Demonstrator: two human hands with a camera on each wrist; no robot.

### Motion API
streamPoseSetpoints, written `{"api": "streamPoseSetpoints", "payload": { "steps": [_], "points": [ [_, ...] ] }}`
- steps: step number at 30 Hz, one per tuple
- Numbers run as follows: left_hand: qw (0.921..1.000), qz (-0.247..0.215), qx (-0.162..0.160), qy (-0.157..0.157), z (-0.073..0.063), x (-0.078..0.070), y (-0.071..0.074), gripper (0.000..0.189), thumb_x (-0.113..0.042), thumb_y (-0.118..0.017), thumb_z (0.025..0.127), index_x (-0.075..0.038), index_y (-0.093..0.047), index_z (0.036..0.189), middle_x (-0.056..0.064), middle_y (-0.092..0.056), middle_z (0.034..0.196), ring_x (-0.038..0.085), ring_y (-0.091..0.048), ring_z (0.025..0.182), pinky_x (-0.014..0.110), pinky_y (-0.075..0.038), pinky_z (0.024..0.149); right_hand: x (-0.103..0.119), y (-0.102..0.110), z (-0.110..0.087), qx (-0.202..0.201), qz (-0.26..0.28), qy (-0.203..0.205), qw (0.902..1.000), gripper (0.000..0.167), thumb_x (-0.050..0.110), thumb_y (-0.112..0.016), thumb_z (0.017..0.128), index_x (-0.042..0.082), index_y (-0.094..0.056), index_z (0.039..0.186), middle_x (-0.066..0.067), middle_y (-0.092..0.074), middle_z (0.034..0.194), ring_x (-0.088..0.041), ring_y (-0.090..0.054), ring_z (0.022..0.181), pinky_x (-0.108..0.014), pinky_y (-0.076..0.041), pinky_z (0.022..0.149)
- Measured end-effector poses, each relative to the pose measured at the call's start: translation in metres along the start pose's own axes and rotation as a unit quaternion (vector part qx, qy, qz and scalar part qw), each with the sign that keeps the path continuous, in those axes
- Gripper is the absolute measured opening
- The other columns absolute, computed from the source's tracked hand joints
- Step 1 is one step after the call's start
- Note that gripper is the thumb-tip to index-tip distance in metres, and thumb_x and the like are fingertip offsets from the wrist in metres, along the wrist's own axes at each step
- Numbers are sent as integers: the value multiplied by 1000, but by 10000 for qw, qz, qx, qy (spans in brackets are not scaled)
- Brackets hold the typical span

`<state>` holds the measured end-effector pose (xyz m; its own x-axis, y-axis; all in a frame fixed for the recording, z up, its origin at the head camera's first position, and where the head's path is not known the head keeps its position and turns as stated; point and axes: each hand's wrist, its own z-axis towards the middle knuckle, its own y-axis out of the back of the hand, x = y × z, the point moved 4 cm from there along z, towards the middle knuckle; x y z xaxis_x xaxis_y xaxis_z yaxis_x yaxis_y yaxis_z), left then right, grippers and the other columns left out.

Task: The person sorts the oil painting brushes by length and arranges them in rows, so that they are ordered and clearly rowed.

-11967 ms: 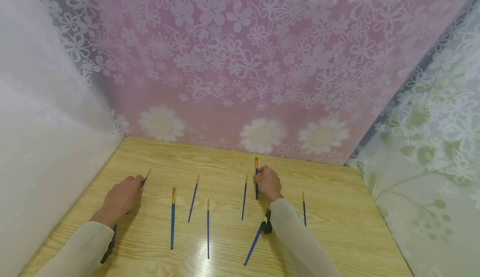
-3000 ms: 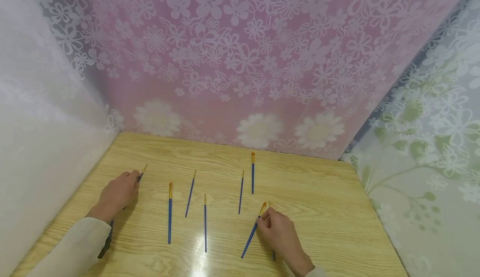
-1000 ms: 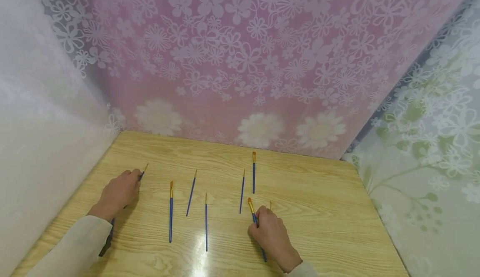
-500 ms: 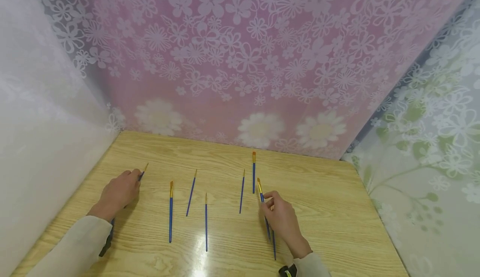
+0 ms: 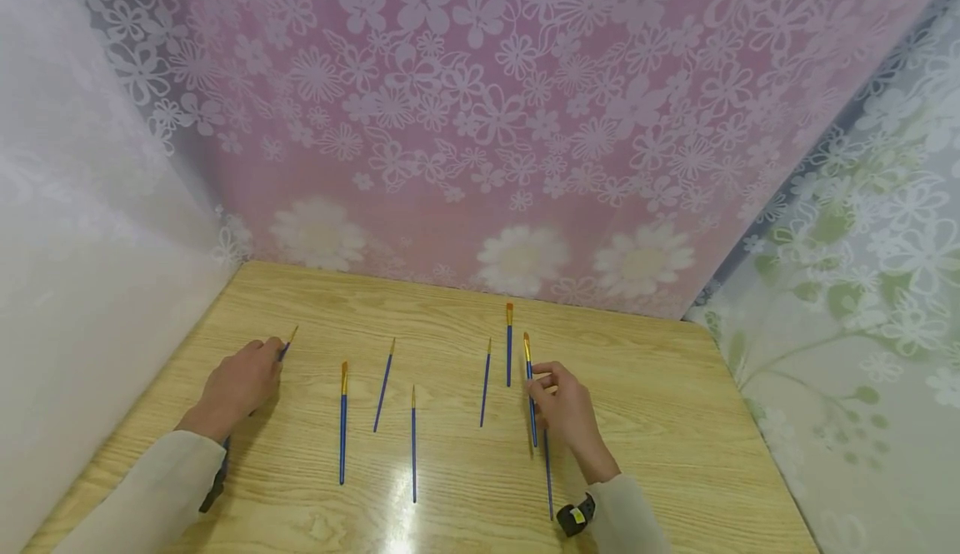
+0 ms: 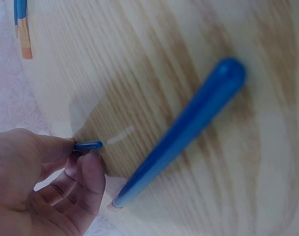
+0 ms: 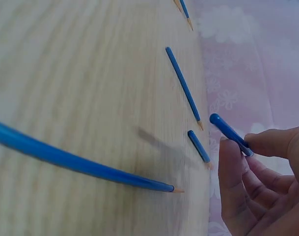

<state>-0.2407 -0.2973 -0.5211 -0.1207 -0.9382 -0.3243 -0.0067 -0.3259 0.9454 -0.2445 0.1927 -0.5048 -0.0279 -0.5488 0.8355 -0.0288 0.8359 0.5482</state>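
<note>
My left hand (image 5: pixel 238 387) pinches a thin blue paintbrush (image 5: pixel 289 342) at the left; its handle end (image 6: pixel 93 145) pokes out between thumb and finger in the left wrist view. Another blue handle (image 6: pixel 181 130) lies close to that camera, mostly hidden under my forearm in the head view. My right hand (image 5: pixel 566 404) pinches a wider blue paintbrush (image 5: pixel 529 371) with a gold ferrule and orange bristles. In the right wrist view, that handle (image 7: pixel 228 130) is lifted off the table. A thin brush (image 5: pixel 548 479) lies just under my right hand, its upper part hidden.
Several more paintbrushes lie spread on the wooden table (image 5: pixel 675 454): a flat one (image 5: pixel 509 346) at the back, a thin one (image 5: pixel 486 383) beside it, and others such as the wide one (image 5: pixel 342 429) towards the left. A pink flowered backdrop (image 5: pixel 435 187) stands behind.
Earlier, my right hand let go of the flat brush at the back. It then gripped the slanted wide brush, straightened it and carried it rightwards and back. My left hand stayed put.
</note>
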Motion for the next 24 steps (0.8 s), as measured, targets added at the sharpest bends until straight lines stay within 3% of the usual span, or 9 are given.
{"api": "streamPoseSetpoints", "payload": {
  "steps": [17,24],
  "points": [
    [9999,-154,-24,63,-2,-2,2,34,-4,-63,107,9,-55,138,25,-66,106,20,-54,62,33,-45,50,3,6,45,-61,-117,-210,9997,34,18,-69,108,2,-65,138,-17,-68,112,-24,-71,73,-41,-65,60],
    [9999,-137,-13,74,-1,-2,2,34,-4,-63,107,9,-56,137,27,-67,108,21,-57,64,34,-46,51,-3,3,60,-139,-238,-366,9989,34,20,-69,108,1,-66,136,-18,-70,112,-26,-71,76,-37,-65,59]
  ]
}}
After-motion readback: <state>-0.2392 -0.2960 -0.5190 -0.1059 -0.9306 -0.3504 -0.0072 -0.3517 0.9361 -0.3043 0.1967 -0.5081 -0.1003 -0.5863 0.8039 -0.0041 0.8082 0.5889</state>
